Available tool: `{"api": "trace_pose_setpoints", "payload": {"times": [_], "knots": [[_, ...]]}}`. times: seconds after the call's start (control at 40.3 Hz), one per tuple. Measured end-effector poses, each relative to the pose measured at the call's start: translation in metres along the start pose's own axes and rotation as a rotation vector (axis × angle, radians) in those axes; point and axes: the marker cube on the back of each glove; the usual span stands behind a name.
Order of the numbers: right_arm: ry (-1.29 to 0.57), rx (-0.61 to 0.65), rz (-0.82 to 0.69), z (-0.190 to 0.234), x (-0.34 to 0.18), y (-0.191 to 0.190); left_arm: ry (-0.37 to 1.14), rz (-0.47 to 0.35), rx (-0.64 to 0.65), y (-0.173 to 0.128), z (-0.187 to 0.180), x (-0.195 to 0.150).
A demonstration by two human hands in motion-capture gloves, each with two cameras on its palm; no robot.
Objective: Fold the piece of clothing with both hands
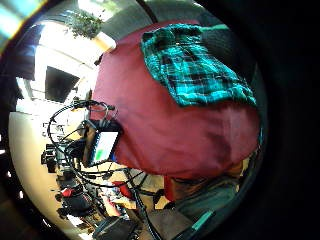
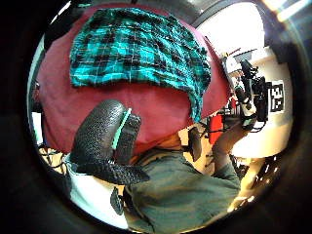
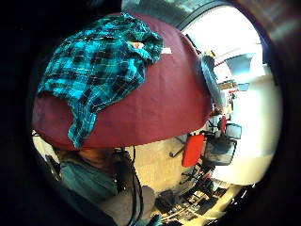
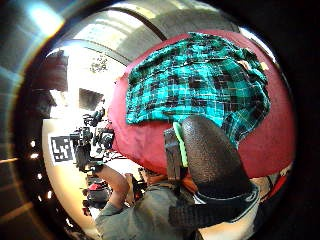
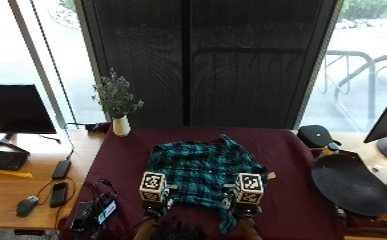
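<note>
A teal and black plaid shirt (image 5: 203, 172) lies spread and slightly rumpled in the middle of the dark red table (image 5: 286, 150). One corner of it hangs over the near edge. My left hand (image 5: 154, 206) and right hand (image 5: 245, 207) hover side by side at the near edge, just short of the shirt's hem. Both palm cameras look down on the shirt (image 2: 136, 48) (image 4: 200, 80) from some way off. A relaxed left thumb (image 2: 105, 141) and right thumb (image 4: 210, 155) show, with nothing held between the fingers. The shirt (image 1: 195, 65) (image 3: 94, 70) lies untouched.
A white vase of dried flowers (image 5: 120, 125) stands at the table's far left corner. A black round object (image 5: 349, 185) lies off the right side. A small device with a lit screen (image 5: 103, 212) and cables sit at the near left corner. A wooden desk with a keyboard (image 5: 3, 160) adjoins on the left.
</note>
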Motion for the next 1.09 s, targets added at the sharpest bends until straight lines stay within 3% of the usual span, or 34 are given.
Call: {"api": "trace_pose_setpoints", "payload": {"times": [0.074, 0.124, 0.595, 0.744, 0.893, 1.091], "knots": [[0.077, -0.007, 0.058, -0.016, 0.112, 0.008, 0.062, 0.051, 0.038, -0.03, 0.017, 0.108], [0.103, -0.015, 0.071, -0.018, 0.142, 0.01, 0.078, 0.065, 0.048, -0.039, 0.025, 0.137], [0.132, -0.015, 0.043, -0.019, 0.139, 0.017, 0.083, 0.08, 0.051, -0.034, 0.026, 0.139], [0.134, -0.065, 0.058, -0.014, 0.152, 0.019, 0.126, 0.076, 0.125, -0.044, 0.035, 0.142], [0.121, -0.16, 0.102, 0.014, 0.179, 0.01, 0.146, 0.044, 0.113, -0.06, 0.066, 0.139], [0.032, -0.23, 0.149, 0.06, 0.203, -0.006, 0.143, 0.048, -0.041, -0.083, 0.115, 0.149]]}}
